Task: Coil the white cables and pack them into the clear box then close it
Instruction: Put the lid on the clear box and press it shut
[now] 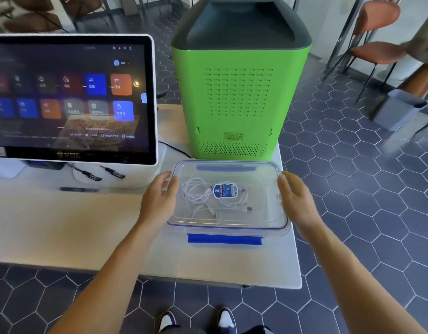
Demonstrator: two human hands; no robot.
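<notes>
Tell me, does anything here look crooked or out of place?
Nothing much. The white cables lie inside the clear box, the lid sits on top, and both hands hold its sides. Only the near blue latch sticks outward, seemingly unclipped.

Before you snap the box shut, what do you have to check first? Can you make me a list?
1. Cables inside: ok. The white cables lie coiled in the clear box, under the lid.
2. Nothing sticking out over the rim: cannot tell for sure; no cable seems to cross the edge.
3. Lid sitting straight: ok, it looks lined up with the box all round.
4. Front blue latch: not ok, it does not look snapped down yet.
5. Back blue latch: cannot tell.
6. Hands ready: ok. The left hand and the right hand are at the lid's two short ends.
</notes>
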